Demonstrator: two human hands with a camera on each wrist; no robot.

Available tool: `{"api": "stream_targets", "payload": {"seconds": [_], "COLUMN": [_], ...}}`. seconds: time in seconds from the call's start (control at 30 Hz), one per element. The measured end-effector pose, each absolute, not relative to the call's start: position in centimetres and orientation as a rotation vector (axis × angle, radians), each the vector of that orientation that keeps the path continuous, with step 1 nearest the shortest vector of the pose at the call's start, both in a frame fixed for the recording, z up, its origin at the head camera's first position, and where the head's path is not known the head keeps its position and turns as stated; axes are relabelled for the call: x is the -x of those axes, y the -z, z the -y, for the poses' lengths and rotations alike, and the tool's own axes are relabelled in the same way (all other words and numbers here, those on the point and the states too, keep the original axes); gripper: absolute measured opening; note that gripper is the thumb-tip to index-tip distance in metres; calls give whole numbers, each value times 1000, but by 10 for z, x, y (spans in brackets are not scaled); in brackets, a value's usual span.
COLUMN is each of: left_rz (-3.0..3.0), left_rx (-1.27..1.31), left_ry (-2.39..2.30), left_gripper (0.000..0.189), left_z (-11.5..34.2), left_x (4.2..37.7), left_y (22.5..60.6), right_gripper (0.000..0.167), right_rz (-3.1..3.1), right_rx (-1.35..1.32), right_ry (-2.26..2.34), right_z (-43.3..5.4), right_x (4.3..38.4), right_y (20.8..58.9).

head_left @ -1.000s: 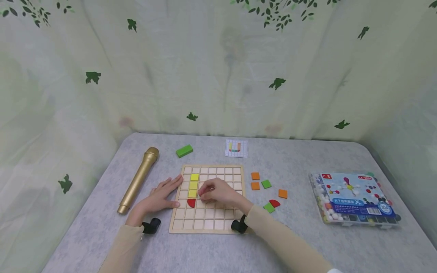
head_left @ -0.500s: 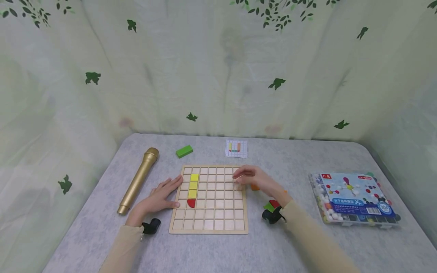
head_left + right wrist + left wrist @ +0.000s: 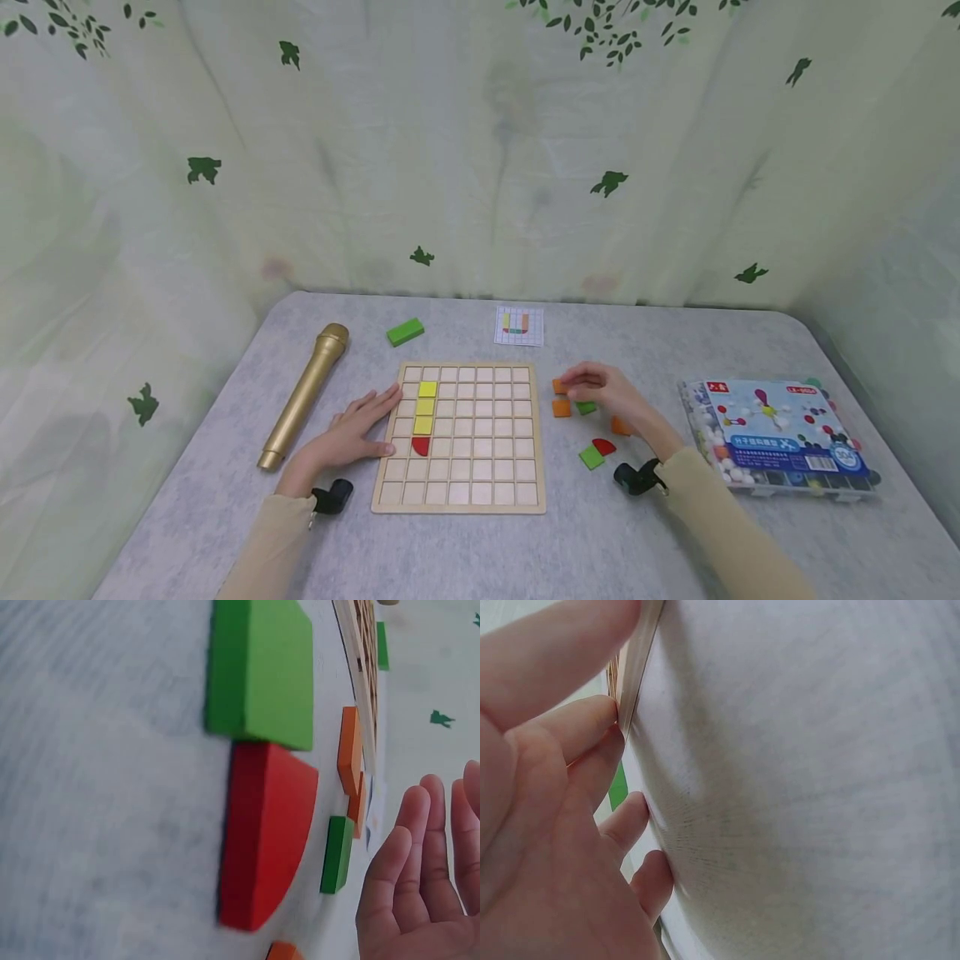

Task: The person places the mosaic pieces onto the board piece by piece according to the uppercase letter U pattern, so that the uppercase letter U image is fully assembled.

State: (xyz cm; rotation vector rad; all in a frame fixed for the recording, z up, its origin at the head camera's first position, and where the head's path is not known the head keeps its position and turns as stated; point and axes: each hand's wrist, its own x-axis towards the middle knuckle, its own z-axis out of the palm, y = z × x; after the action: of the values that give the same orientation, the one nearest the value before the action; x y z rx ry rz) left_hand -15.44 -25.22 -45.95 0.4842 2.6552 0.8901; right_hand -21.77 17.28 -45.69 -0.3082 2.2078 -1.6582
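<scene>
A wooden grid board lies on the table, with a column of yellow tiles and a red quarter-circle tile below them. My left hand rests with spread fingers against the board's left edge. To the board's right, my right hand hovers over loose tiles, its fingers near an orange tile and a green tile. The right wrist view shows those fingers extended, with nothing seen between them. Nearer me, another green tile touches a red quarter-circle tile.
A printed pattern card and a green block lie behind the board. On the left is a gold microphone. A clear box of molecule-model parts stands at the right. More orange tiles lie beside the board.
My right hand has moved right, from over the middle of the board, across its right edge, to the loose tiles. My left hand and the tiles on the board have stayed put.
</scene>
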Motion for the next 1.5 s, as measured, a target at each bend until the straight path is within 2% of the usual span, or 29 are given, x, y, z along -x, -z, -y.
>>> {"api": "stream_targets", "payload": {"seconds": [0.47,0.73,1.07,1.5], "left_rz": [-2649,-2649,-2651,-2653], "left_rx": [-491,-490,-476,-491], "left_ry": [-905,-911,-910,-902], "left_gripper": [85,84,85,85], "left_z": [251,252,252,253], "left_x": [153,153,152,152], "left_y": [457,457,457,458], "right_gripper": [24,25,25,15], "right_rz": [-2331,-2472,-2586,-2392], "right_rx": [230,161,196,205], "right_ry": [1597,1431,1290,1430], "right_z": [-194,-189,-183,-180], "right_x": [210,210,213,212], "right_y": [465,464,467,456]}}
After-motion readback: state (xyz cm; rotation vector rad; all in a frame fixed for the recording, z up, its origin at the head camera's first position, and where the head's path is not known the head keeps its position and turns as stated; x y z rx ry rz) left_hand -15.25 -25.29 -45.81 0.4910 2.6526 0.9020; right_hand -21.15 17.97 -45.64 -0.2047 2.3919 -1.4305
